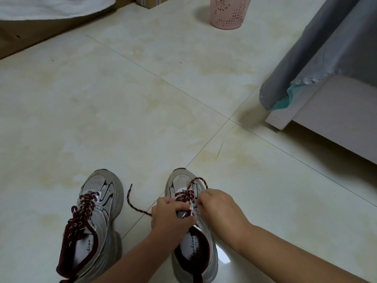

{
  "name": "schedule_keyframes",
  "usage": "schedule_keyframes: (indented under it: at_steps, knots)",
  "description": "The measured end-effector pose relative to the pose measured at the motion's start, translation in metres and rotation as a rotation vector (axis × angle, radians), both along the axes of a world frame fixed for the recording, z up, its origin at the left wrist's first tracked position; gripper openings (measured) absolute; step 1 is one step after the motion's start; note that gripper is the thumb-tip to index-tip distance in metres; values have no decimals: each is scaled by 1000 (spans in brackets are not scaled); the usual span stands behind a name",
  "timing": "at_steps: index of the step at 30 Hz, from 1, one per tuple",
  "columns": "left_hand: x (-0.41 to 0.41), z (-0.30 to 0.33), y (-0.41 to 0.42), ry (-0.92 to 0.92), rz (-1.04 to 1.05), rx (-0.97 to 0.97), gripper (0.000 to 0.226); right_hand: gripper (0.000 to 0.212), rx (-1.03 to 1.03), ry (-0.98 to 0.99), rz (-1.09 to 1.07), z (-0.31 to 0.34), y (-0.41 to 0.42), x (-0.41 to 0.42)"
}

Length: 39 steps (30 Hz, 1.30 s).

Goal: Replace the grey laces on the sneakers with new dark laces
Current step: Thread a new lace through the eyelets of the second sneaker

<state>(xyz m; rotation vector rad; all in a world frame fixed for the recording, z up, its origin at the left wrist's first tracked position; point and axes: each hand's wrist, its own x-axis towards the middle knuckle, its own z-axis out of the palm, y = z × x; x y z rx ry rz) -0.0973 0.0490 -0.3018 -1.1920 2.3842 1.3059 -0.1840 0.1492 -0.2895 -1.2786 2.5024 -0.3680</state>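
Both forearms reach in from the bottom edge and meet over the right sneaker (190,237), which stands on the tiled floor (142,109) with its toe pointing away. The left hand (170,216) is curled over the shoe's tongue, knuckles up, its grip pinching the dark lace (184,194) on the shoe's left side; a free end of that lace trails out across the floor to the left. The right hand (220,211) bends in from the right, its fingers clenched on the lace by the right eyelets, and a loop of lace arches over the toe. Just beside it stands the left sneaker (93,223), already laced in a matching dark lace. Further off are a grey-covered bed corner (306,74) and a pink basket (229,13).
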Motion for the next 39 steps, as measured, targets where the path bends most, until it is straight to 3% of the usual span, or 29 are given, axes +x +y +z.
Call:
schedule_keyframes:
  at_steps: [2,6,9,12,16,21,25,28,30,36,39]
  knots:
    - [1,-1,-1,13,-7,4,22,30,49,84,70,4,-2,2]
    - [0,-1,-2,49,6,-5,28,42,94,102,102,-1,-5,3]
    - [-1,-7,-5,57,6,-32,30,26,27,30,118,2,-7,3]
    - [1,-9,-6,110,-89,-194,15,4,9,-234,-126,4,-10,-4]
    - [-1,-7,-3,108,-163,-363,12,18,-80,-318,-273,-4,-5,-3]
    - [-4,-9,-2,144,-105,-303,10,9,-81,-286,-168,-8,-3,-7]
    - [-7,-9,-1,196,-52,-270,12,25,-13,-91,-226,12,5,13]
    - [-10,-8,-4,156,-89,-201,13,40,207,-244,-247,16,13,35]
    - [-13,0,-9,118,-131,-126,14,36,345,-277,-281,10,14,40]
    - [-8,32,-26,-71,-378,-228,20,12,350,-384,-439,3,7,51]
    - [-2,65,-36,14,-390,-71,25,8,353,-416,-462,5,5,51]
